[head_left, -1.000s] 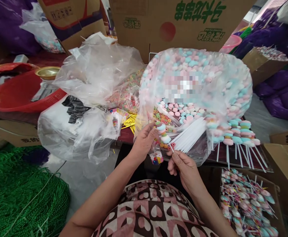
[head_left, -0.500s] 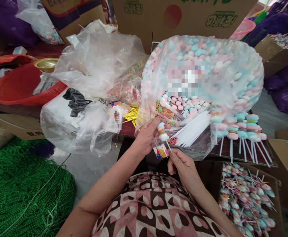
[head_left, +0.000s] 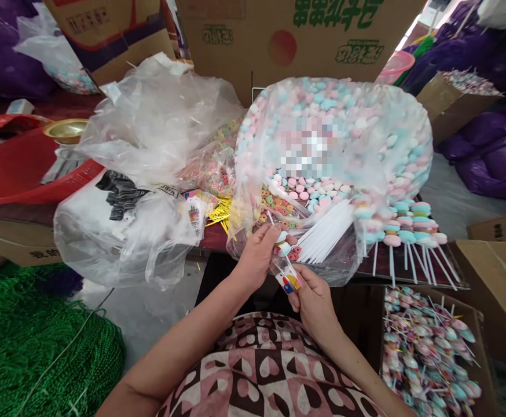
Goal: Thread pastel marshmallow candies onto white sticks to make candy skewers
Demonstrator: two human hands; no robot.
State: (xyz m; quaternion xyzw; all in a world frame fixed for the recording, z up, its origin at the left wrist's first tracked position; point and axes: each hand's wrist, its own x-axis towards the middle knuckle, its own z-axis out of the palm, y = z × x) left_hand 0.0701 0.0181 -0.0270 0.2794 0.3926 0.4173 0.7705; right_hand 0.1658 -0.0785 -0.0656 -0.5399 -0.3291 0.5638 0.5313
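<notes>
Head view, candy skewer [head_left: 282,248], between hands [head_left: 257,256]

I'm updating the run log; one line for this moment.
left hand: holding candy skewer | right hand: gripping printed wrapper | white sticks: beyond right hand

Head-worn. Faces forward and steeply down, over the patterned garment [head_left: 261,370] at the bottom edge, onto left hand [head_left: 257,252] and right hand [head_left: 316,295] at close range. Reaches across the table [head_left: 215,237] to the cardboard box [head_left: 253,55] behind. Probably wide-angle, given the stretched margins.
</notes>
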